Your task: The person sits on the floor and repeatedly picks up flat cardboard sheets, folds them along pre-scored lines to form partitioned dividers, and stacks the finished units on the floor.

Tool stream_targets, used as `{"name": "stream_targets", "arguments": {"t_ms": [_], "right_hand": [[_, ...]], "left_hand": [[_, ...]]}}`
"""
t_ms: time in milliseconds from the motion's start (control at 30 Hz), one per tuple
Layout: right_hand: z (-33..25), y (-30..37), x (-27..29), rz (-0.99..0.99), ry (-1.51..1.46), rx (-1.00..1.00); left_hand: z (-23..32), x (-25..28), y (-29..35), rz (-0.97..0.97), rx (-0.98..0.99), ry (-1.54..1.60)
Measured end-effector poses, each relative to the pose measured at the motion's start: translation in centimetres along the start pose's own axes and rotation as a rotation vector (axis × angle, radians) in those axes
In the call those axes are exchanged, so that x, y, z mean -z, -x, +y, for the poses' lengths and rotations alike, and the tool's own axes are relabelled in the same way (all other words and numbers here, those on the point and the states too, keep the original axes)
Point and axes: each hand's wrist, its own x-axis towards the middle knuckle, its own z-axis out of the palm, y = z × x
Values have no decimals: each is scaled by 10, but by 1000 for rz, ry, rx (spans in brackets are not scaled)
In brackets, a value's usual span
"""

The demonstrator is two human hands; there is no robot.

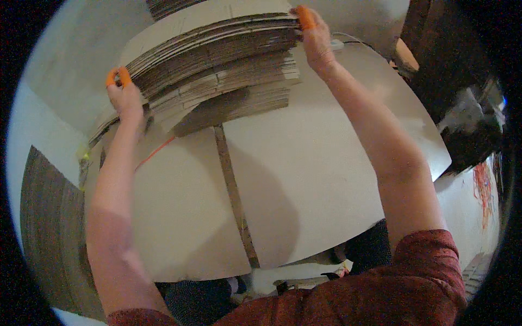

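A tall stack of flat cardboard sheets [217, 54] sits at the far side of the white table [174, 212], its layered edges facing me. At the stack's left end, my left hand [126, 100] is closed on the edge of the upper sheets. My right hand [318, 46] grips the right end in the same way, a little farther off. Orange coverings [307, 18] show on the digits of both hands. The fingers under or behind the cardboard are hidden. Both arms reach forward, spread wide.
A brown strip [231, 185] runs down the middle of the table. On its left half lies a red cord [155, 152]. More stacked cardboard [49, 233] stands at the left. Shiny dark material [473, 125] and orange strands [482, 182] are at the right.
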Motion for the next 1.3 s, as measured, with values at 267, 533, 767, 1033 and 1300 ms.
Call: {"name": "stream_targets", "arguments": {"t_ms": [267, 533, 767, 1033, 1300], "right_hand": [[-56, -7, -39, -13, 76, -615], [-6, -17, -25, -422, -426, -890], [-54, 14, -23, -284, -252, -911], [-112, 69, -15, -104, -96, -830], [-95, 187, 49, -137, 61, -966]], "left_hand": [[-24, 16, -5, 16, 143, 80], [-17, 34, -16, -680, 950, 316], [-10, 35, -3, -550, 828, 504], [36, 88, 54, -484, 715, 649], [-27, 150, 184, -418, 990, 564]]}}
